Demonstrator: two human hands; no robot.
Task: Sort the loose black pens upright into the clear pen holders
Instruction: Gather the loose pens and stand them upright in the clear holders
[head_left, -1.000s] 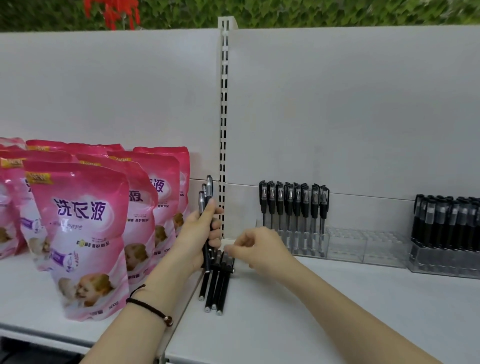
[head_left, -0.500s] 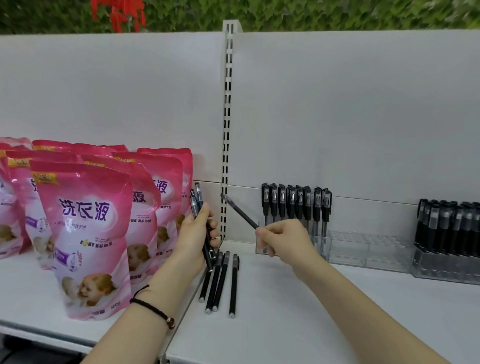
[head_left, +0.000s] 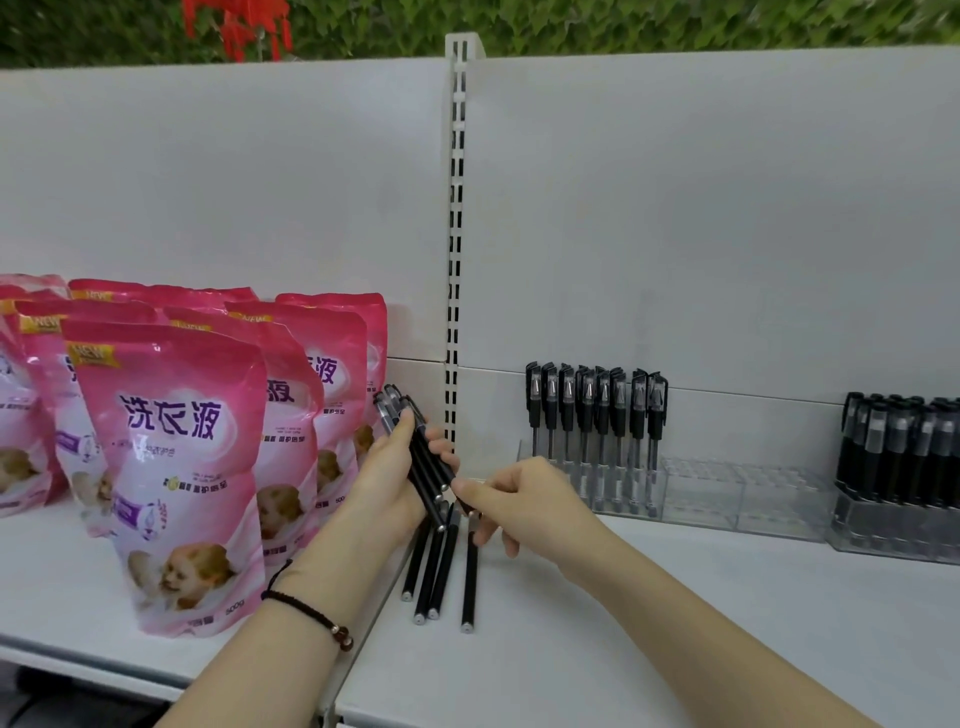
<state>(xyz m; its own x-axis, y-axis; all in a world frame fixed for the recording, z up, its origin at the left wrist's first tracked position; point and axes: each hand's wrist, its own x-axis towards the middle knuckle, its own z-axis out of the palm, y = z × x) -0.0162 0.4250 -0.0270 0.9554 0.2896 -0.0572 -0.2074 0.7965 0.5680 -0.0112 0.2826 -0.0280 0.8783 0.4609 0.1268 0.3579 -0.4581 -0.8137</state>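
My left hand (head_left: 395, 478) grips a bundle of black pens (head_left: 415, 447), tilted with the caps up and to the left. My right hand (head_left: 519, 504) is just right of it and pinches the lower end of one pen (head_left: 464, 501) lying against the bundle. Several loose black pens (head_left: 439, 569) lie side by side on the white shelf (head_left: 623, 649) below both hands. A clear pen holder (head_left: 701, 493) stands at the back. Its left part has several capped pens (head_left: 592, 410) upright, and its right part shows empty slots.
A second clear holder (head_left: 883, 540) packed with black pens stands at the far right. Pink detergent pouches (head_left: 171, 457) stand in rows on the left shelf. A slotted upright (head_left: 457, 234) divides the white back panel.
My right hand lifted one pen off the shelf, swung it up, then brought it left against the bundle in my left hand. One loose pen now lies slightly apart from the others.
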